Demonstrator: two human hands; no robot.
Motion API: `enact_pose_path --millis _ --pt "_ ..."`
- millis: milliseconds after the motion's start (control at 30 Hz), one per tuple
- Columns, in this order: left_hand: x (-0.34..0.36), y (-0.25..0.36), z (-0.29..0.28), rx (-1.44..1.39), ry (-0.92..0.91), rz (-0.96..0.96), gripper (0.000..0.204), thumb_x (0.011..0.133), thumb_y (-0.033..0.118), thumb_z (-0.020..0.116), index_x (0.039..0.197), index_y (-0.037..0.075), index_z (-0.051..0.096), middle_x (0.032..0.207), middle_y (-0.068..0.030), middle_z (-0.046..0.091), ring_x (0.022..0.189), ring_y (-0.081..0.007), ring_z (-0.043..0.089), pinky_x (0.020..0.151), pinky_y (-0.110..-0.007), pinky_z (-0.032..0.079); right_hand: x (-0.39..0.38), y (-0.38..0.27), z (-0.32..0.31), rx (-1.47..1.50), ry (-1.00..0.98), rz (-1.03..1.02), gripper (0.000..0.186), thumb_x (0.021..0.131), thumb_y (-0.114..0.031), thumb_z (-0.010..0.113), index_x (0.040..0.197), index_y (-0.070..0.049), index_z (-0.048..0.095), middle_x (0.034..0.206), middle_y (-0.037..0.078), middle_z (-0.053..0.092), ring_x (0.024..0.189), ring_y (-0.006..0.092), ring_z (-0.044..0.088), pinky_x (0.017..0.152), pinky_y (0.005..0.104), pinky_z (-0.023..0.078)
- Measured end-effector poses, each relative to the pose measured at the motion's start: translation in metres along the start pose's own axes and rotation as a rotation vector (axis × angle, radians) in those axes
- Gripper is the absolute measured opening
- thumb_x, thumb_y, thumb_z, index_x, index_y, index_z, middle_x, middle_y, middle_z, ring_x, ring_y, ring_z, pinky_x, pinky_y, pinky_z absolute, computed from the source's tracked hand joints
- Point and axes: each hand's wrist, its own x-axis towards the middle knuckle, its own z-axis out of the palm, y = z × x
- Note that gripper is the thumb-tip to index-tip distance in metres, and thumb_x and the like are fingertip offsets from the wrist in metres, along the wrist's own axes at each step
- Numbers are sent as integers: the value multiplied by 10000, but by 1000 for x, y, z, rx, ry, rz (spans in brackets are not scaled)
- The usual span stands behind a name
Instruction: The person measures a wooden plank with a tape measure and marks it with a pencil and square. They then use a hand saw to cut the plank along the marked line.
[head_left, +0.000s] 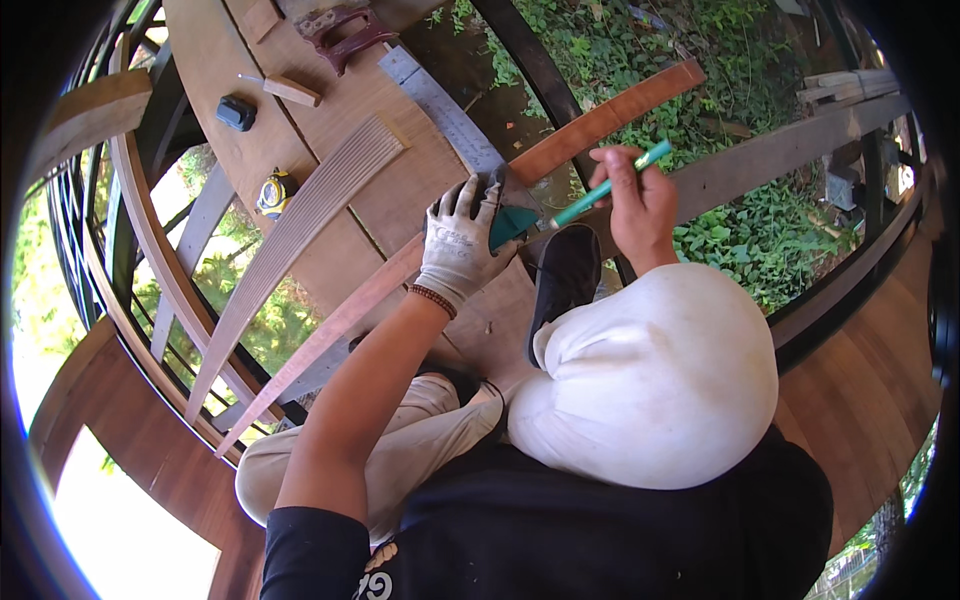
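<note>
My left hand [460,238], in a grey-white glove with dark fingertips, bears down on a long reddish wood strip [600,118]. Its fingers and thumb grip a teal, flat-sided tool [513,224] at the strip's near edge; the glove partly covers it, so its full shape is hidden. In my bare right hand [637,200] is a green pencil [605,187], pinched with its tip angled down toward the teal tool. A wide metal ruler blade [440,108] with markings lies just beyond the strip; I cannot tell whether it joins the teal tool.
On the plank surface [325,85] are a handsaw [345,35], a yellow-black tape measure [274,193], a dark small case [236,112] and a wood block [292,91]. A grooved curved wood piece [295,235] lies left. My shoe [568,285] is beside the teal tool. Metal beams and greenery lie right.
</note>
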Motion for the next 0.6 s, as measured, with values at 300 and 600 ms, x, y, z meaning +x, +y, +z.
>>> enact_pose_path --millis 300,600 --pt "2 3 -4 -3 5 -9 844 748 456 780 1450 85 495 1446 -210 479 1298 -401 478 1073 -534 384 0 0 21 -5 -88 -209 171 996 -141 652 1026 22 691 818 66 705 748 122 707 624 247 523" --pt "2 4 -3 -5 24 1 834 743 450 786 1439 87 505 1444 -199 483 1285 -400 490 1050 -533 402 -8 1 15 -216 -164 -325 139 974 -124 670 1018 3 707 785 95 698 695 144 677 608 271 509"
